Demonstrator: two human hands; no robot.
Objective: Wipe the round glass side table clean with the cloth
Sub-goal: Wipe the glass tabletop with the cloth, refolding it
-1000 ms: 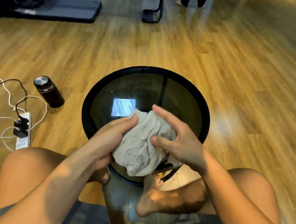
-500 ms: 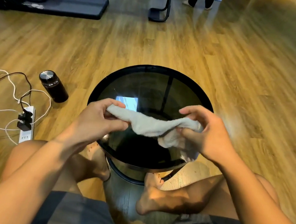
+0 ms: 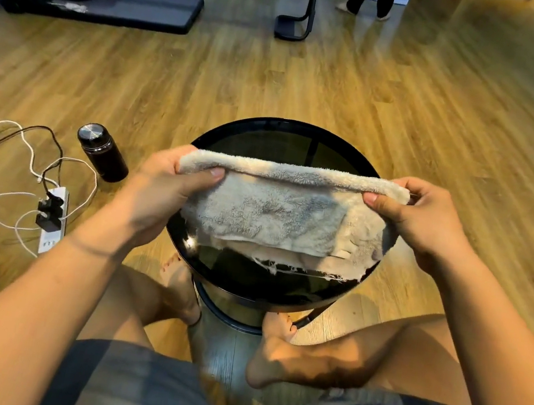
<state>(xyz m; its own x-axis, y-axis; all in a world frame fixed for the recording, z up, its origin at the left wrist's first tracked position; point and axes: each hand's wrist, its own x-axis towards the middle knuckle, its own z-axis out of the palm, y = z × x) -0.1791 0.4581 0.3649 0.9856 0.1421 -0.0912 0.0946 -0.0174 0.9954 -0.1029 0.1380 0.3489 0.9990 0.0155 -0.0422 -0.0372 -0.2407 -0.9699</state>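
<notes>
No legible text, only blurred marks on the power strip (image 3: pixel 53 228)

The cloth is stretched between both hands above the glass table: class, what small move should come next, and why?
Probably lower the cloth flat onto the glass table. The left hand and right hand pinch its top corners, so it hangs spread over the tabletop, apparently not yet pressed down for wiping.

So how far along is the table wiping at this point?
Done: nothing I can confirm; whether the glass has been wiped doesn't show. In hand: the left hand and right hand each pinch an upper corner of the cloth, holding it spread above the table, with the frayed lower edge hanging near the glass. Left: laying the cloth down and wiping the top.
</notes>
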